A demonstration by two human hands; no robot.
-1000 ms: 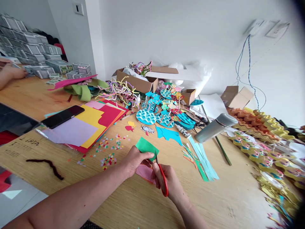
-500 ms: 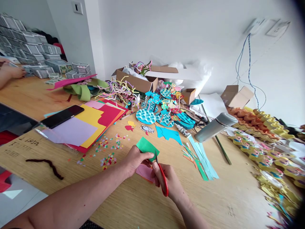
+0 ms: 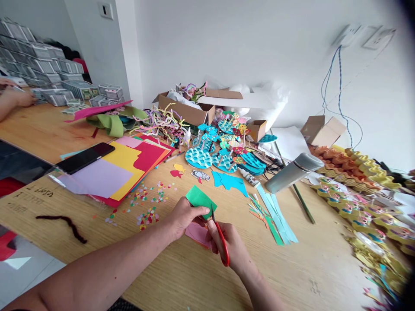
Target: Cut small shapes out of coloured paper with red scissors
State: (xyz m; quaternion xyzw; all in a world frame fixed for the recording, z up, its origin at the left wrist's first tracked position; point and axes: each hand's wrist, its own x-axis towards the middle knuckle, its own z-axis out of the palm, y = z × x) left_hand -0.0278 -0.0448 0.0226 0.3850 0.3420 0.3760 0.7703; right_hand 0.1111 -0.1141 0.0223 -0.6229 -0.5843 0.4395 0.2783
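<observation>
Pinches a small green rectangular piece of paper (image 3: 197,199) between the thumb and bent fingers of the left hand (image 3: 184,217), held over the pale wooden counter (image 3: 181,276). Grips red-handled scissors (image 3: 225,248) with the thumb and curled fingers of the right hand (image 3: 232,245), laying a dark blade over the paper's right edge, just beside the left thumb. Leaves in view, directly below the left fingers, a flat pink piece of paper (image 3: 196,233). Has ragged bright-blue paper scraps (image 3: 231,183) beyond the fingertips, long pale-blue paper strips (image 3: 278,216) to the right of both hands, and scattered multicoloured paper confetti (image 3: 148,218) to the left.
</observation>
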